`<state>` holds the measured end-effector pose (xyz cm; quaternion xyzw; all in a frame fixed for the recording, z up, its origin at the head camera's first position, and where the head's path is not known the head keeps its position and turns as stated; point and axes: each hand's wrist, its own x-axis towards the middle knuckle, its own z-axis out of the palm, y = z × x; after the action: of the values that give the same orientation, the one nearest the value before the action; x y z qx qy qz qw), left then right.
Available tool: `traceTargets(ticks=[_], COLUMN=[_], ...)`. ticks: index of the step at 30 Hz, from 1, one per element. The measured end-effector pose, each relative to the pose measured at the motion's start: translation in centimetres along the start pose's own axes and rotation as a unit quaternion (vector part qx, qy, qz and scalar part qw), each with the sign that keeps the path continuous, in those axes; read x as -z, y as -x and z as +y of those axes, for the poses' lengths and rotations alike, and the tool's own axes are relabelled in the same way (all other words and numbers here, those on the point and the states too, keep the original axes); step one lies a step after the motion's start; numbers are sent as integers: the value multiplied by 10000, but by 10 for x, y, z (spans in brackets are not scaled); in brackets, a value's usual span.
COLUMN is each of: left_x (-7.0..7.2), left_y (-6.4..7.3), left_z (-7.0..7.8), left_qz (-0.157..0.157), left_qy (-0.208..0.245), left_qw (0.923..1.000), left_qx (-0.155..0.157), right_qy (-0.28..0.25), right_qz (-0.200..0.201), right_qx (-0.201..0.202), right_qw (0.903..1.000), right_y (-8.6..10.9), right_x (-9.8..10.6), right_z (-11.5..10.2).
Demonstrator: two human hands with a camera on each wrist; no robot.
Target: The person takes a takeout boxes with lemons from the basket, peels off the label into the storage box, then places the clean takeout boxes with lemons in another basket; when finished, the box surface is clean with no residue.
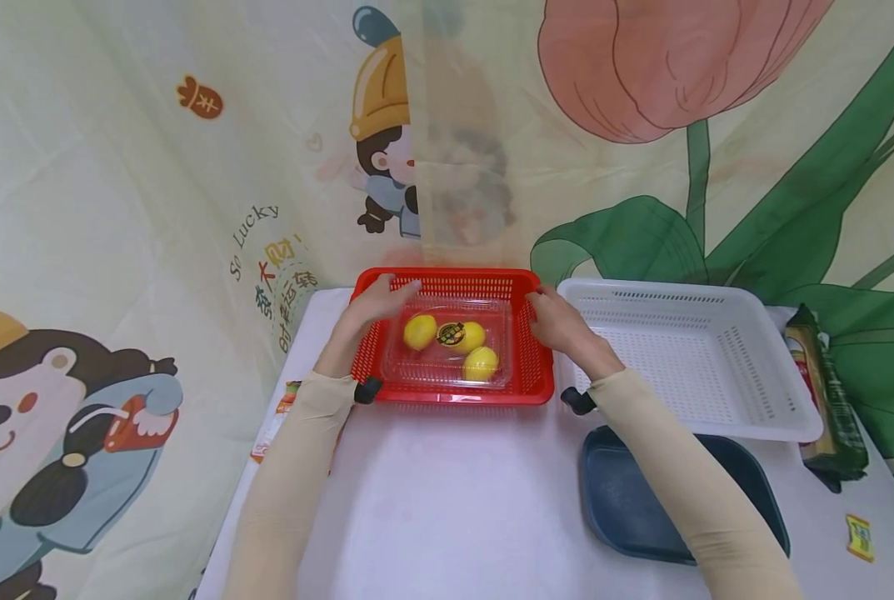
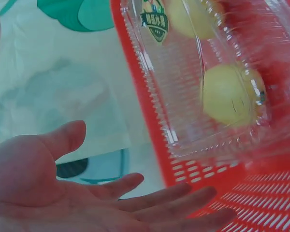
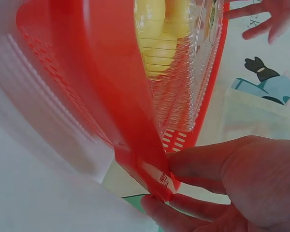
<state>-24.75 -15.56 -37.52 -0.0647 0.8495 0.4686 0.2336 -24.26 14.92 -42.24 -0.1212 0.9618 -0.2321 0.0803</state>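
nearest us on the white table point(image 1: 447, 500) lies a dark blue oval plastic tray point(image 1: 626, 508), partly under our right forearm. beyond it our right hand point(image 1: 562, 325) pinches the right rim of the red perforated plastic basket point(image 1: 454, 396); the right wrist view shows thumb and fingers curled around that edge. our left hand point(image 1: 372, 310) is at the basket's left rim with straight, relaxed fingers, and the left wrist view shows an open palm just beside the wall, gripping nothing. inside the basket sits a clear plastic clamshell box point(image 1: 447, 371) holding three yellow lemons point(image 1: 480, 364). to do this well, we judge the left grip should close on the rim as firmly as the right one, so the basket stays level and the box does not slide. to the right stands a white perforated plastic basket point(image 1: 776, 417), with a green packet point(image 1: 829, 400) past it. behind everything hangs a cartoon-printed cloth point(image 1: 154, 167).
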Motion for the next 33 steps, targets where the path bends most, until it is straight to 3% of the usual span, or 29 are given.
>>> traceTargets(ticks=[3,7,10,15,33], left_x=[2,4,4,4,0], left_y=[-9,-16,-21,-32,-50], left_z=[0,-5,-11,-15,-29], left_qz=[-219,-353,-326,-407,-777], left_qy=[580,1398,1295,690,1441], left_qw=[9979,9856,9834,9875,9637], left_qx=[179,887,1226,1361,2106], right_qy=[-3,-13,-32,-211,-240], right_qz=[13,11,15,8,-22], right_qx=[2,26,44,-48,-73], right_qw=[10000,10000,10000,9998,9997], right_y=[0,0,1,2,3], right_x=[1,1,1,-1,-1], right_z=[1,1,1,1,-1])
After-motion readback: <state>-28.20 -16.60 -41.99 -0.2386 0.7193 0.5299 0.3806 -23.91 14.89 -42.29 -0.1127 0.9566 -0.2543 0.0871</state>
